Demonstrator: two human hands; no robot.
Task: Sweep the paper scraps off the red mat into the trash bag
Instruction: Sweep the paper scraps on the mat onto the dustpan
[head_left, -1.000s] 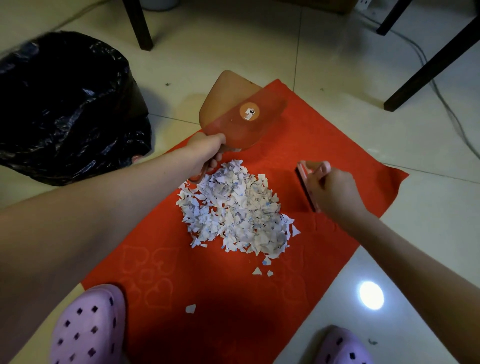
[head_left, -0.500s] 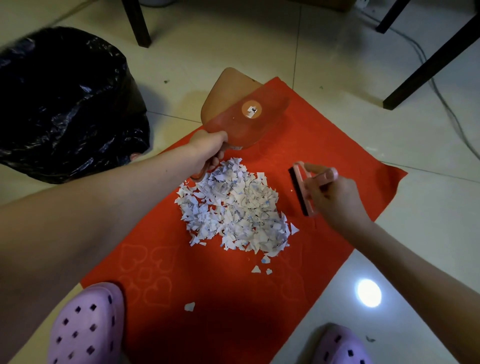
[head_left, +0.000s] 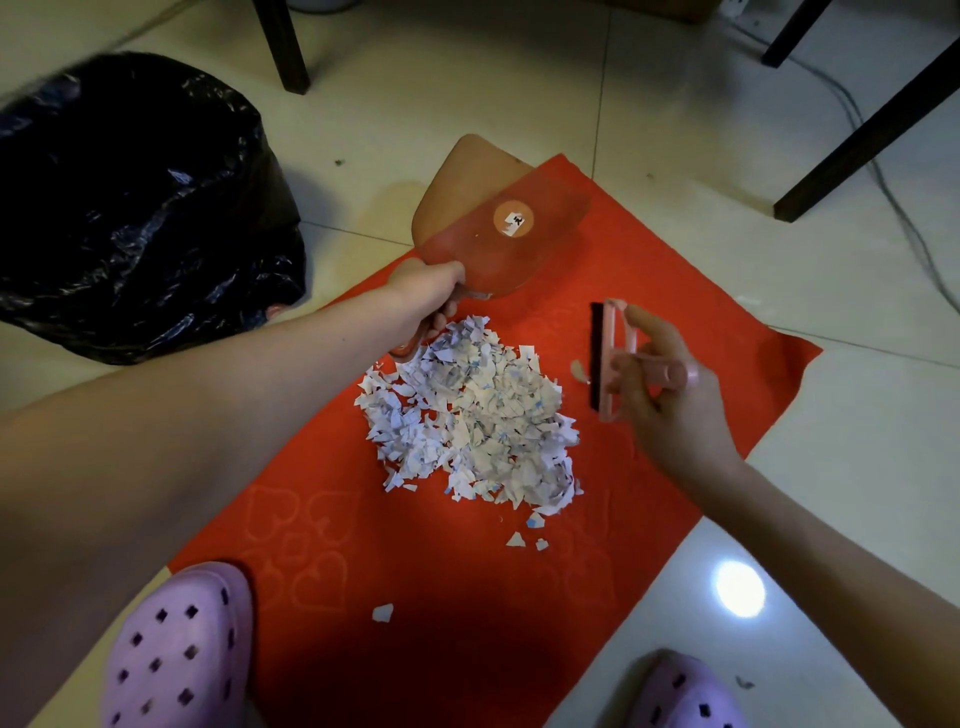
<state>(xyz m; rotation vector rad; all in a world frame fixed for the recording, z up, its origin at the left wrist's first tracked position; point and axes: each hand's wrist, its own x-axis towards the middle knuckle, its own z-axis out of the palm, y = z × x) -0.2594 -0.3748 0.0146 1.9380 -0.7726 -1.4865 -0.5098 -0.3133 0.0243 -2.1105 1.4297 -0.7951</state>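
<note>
A heap of white paper scraps (head_left: 470, 421) lies in the middle of the red mat (head_left: 649, 249). My left hand (head_left: 423, 299) grips the handle of a translucent pink dustpan (head_left: 498, 228) that lies at the mat's far edge, just beyond the heap. My right hand (head_left: 662, 400) holds a small pink brush (head_left: 608, 358) by its handle, black bristles facing left, just right of the heap. A few stray scraps (head_left: 524, 538) lie nearer me on the mat. The black trash bag (head_left: 130, 208) stands on the floor at the left.
The floor is pale tile. Dark furniture legs (head_left: 283, 44) stand at the back left and another leg (head_left: 878, 130) at the back right, with a cable along the right. My purple clogs (head_left: 176, 649) are at the mat's near edge.
My right hand has brought the brush down and slightly right, turning it so the handle shows. The dustpan in my left hand has barely moved.
</note>
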